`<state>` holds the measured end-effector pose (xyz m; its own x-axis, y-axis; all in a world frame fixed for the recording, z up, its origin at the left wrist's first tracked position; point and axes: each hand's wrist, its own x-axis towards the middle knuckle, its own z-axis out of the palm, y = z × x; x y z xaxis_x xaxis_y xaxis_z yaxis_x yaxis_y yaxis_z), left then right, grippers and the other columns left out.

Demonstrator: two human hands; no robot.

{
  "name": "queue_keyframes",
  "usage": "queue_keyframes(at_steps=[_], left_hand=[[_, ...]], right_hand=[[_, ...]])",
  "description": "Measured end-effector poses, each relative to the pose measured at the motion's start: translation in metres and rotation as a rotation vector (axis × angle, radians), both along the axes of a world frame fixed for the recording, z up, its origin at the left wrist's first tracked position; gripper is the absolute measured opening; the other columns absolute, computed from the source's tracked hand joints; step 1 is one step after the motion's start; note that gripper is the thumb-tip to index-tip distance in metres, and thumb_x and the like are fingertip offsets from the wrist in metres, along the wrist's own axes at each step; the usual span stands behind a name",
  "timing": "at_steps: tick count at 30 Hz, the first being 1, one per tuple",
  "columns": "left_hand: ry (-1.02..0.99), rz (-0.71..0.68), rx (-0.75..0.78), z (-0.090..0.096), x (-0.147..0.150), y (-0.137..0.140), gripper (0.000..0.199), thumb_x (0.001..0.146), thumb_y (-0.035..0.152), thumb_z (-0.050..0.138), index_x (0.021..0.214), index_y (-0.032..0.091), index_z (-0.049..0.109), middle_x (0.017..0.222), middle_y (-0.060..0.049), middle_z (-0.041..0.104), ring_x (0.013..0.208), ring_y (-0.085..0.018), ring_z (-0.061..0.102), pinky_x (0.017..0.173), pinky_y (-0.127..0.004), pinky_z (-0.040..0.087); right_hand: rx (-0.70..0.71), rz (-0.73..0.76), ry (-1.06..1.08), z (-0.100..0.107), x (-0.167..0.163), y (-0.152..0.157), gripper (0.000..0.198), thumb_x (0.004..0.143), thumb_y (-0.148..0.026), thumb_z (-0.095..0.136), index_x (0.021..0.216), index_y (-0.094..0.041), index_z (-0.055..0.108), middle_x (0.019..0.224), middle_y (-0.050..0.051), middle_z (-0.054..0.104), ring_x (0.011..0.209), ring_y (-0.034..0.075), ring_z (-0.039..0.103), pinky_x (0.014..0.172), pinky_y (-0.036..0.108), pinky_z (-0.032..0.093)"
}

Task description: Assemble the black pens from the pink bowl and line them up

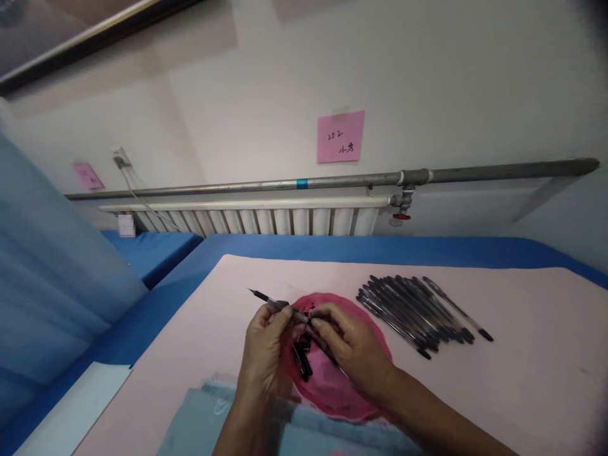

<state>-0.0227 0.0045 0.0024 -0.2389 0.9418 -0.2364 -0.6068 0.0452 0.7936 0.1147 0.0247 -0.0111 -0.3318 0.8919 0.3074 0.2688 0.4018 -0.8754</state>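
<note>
Between the fingers of my left hand (268, 342) is a gel pen (263, 296), its bare tip pointing to the upper left. My right hand (349, 342) is closed at the pen's rear end. A dark pen barrel (327, 350) slants down under its fingers; its far part is hidden by the palm. Both hands are above a round pink-red tray (375, 326), fingertips nearly meeting. Black pen caps (303, 360) and small dark bits lie in the tray. To the right, several capped pens (411, 310) lie side by side in a slanted heap.
One pen (458, 307) lies slightly apart from the heap. Pale pink paper (532, 354) covers the blue table (342, 247). Blue-grey cloth (190, 418) is at the near edge, white sheet (80, 408) at left. Behind stand a radiator (266, 221) and pipe (498, 171); a blue curtain (52, 272) hangs left.
</note>
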Motion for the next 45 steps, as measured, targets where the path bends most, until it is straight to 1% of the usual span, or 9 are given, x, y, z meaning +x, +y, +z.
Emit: queue_keyframes(at_steps=[4,10,17,21,24,27,32,36,45], left_hand=[[0.014,0.009,0.015,-0.0002,0.0006,-0.0006,0.029,0.058,0.021,0.080,0.070,0.013,0.055,0.063,-0.001,0.066,0.056,-0.009,0.062,0.057,-0.018,0.052],[0.049,0.019,0.040,-0.0001,0.0015,-0.0010,0.030,0.057,0.023,0.081,0.070,0.013,0.056,0.065,-0.002,0.066,0.057,-0.010,0.063,0.057,-0.018,0.053],[0.055,0.008,0.022,-0.0007,0.0005,0.0000,0.031,0.055,0.023,0.081,0.071,0.013,0.057,0.066,-0.002,0.067,0.058,-0.010,0.063,0.058,-0.018,0.053],[0.051,0.006,0.012,-0.0001,0.0007,0.0000,0.030,0.056,0.024,0.081,0.068,0.013,0.056,0.063,-0.002,0.066,0.056,-0.010,0.062,0.056,-0.017,0.052],[0.050,0.000,0.016,0.0003,0.0009,-0.0009,0.029,0.056,0.023,0.081,0.068,0.013,0.056,0.061,-0.001,0.065,0.054,-0.009,0.062,0.056,-0.017,0.051],[0.060,-0.001,0.007,0.0000,0.0008,-0.0014,0.030,0.056,0.024,0.081,0.068,0.013,0.056,0.062,-0.001,0.065,0.054,-0.009,0.061,0.055,-0.017,0.051],[0.077,0.001,0.006,-0.0003,0.0007,-0.0006,0.030,0.057,0.025,0.080,0.068,0.013,0.056,0.062,-0.001,0.065,0.054,-0.009,0.061,0.056,-0.018,0.051],[0.100,0.006,0.004,-0.0006,0.0003,-0.0002,0.030,0.055,0.025,0.081,0.069,0.013,0.057,0.063,-0.001,0.065,0.054,-0.009,0.061,0.056,-0.018,0.051],[0.135,-0.006,-0.002,-0.0012,-0.0002,-0.0013,0.029,0.057,0.026,0.079,0.069,0.013,0.057,0.064,-0.003,0.066,0.055,-0.010,0.062,0.057,-0.019,0.050]], right_hand=[[0.131,-0.004,-0.146,0.0016,0.0013,-0.0035,0.006,0.085,-0.021,0.052,0.088,-0.021,0.057,0.078,0.001,0.062,0.069,0.015,0.057,0.063,0.028,0.045],[0.341,0.026,-0.313,0.0013,0.0048,-0.0038,0.017,0.093,-0.024,0.040,0.086,-0.021,0.055,0.078,0.004,0.062,0.071,0.017,0.057,0.065,0.031,0.043],[0.147,0.075,-0.274,0.0010,0.0039,0.0003,0.024,0.094,-0.029,0.035,0.082,-0.022,0.054,0.076,0.002,0.062,0.068,0.016,0.056,0.063,0.031,0.044],[0.244,0.038,-0.318,0.0019,0.0055,0.0010,0.008,0.088,-0.028,0.048,0.089,-0.022,0.054,0.083,0.003,0.062,0.074,0.018,0.057,0.065,0.031,0.044],[0.311,0.051,-0.362,0.0012,0.0063,0.0006,0.015,0.091,-0.026,0.043,0.084,-0.021,0.055,0.081,0.004,0.062,0.074,0.018,0.057,0.066,0.032,0.044],[0.281,0.077,-0.393,0.0003,0.0062,0.0006,0.024,0.094,-0.027,0.036,0.084,-0.020,0.056,0.080,0.005,0.064,0.072,0.019,0.058,0.064,0.032,0.045],[0.342,0.025,-0.403,-0.0009,0.0066,0.0012,0.012,0.089,-0.029,0.047,0.086,-0.021,0.055,0.083,0.005,0.062,0.075,0.019,0.057,0.066,0.032,0.044],[0.351,0.066,-0.386,-0.0024,0.0070,0.0020,0.021,0.093,-0.026,0.038,0.083,-0.021,0.055,0.079,0.005,0.063,0.072,0.018,0.057,0.064,0.031,0.044],[0.359,0.060,-0.402,-0.0016,0.0063,0.0014,0.019,0.092,-0.025,0.040,0.079,-0.020,0.053,0.077,0.005,0.061,0.070,0.018,0.056,0.062,0.031,0.042]])
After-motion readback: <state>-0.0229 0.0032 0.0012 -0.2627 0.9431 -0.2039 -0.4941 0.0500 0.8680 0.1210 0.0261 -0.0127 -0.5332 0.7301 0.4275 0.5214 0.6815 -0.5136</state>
